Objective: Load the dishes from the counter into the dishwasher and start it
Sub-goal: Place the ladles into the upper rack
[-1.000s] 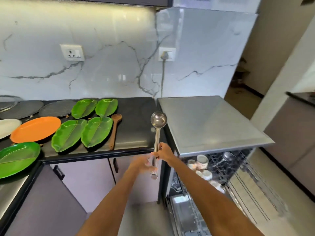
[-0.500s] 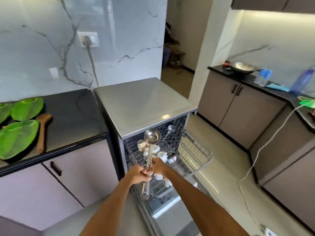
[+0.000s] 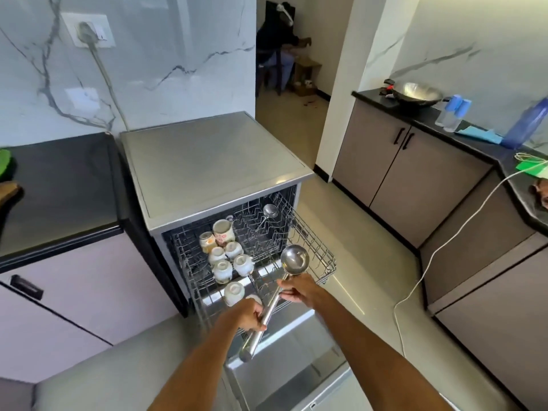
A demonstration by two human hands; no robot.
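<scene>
Holding a long shiny steel ladle [image 3: 284, 280] with both hands, the person stands over the pulled-out wire rack [image 3: 321, 259] of the open silver dishwasher [image 3: 207, 161]. The left hand [image 3: 252, 314] is curled round the lower part of the handle. The right hand [image 3: 299, 289] pinches the handle higher up, just under the round bowl of the ladle. The ladle is tilted, with its bowl up over the right side of the rack and its end pointing down toward the open door.

The ladle looks hard and stiff, so it should not bend. It seems light enough for one hand, but the smooth metal could slip, so holding the long handle is the best way. It will not break if it bumps, but it could clang against the small white cups [image 3: 228, 262] sitting in the left part of the rack, and those cups look easy to chip.

Another steel ladle [image 3: 268, 212] already lies at the back of the rack. The space beside it looks like a good spot to lay this one flat.
</scene>
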